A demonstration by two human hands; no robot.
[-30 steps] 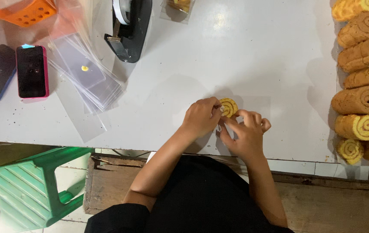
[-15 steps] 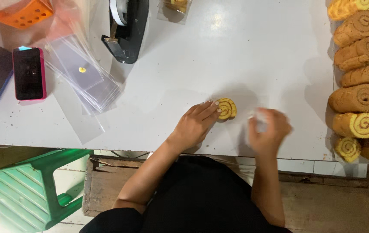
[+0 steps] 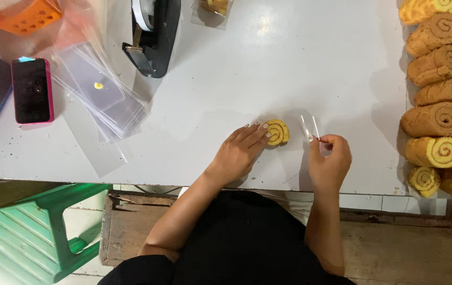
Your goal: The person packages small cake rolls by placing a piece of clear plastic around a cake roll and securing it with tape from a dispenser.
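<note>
Two hands work on the white table [image 3: 226, 79], and one has just parted from the other. Your left hand [image 3: 239, 153] lies flat, fingers stretched out, with the fingertips touching the left side of a small yellow spiral cake slice [image 3: 277, 132]; it grips nothing. The slice sits where it was a second ago. Your right hand [image 3: 330, 161], which a moment earlier was pressed in beside the slice, has pulled away to the slice's right. It now pinches a clear plastic sleeve [image 3: 309, 126] between thumb and fingertips, holding it upright just right of the slice, not touching it. So the wrapper is free of the cake and lifted, while the cake is steadied on the table.

Far right of the slice, whole brown and yellow cake rolls [image 3: 440, 68] are stacked. Up and left of the slice stands a black tape dispenser [image 3: 152, 37]. Further left lie a fan of clear plastic sleeves [image 3: 99, 95] and a phone in a pink case [image 3: 32, 91].
</note>
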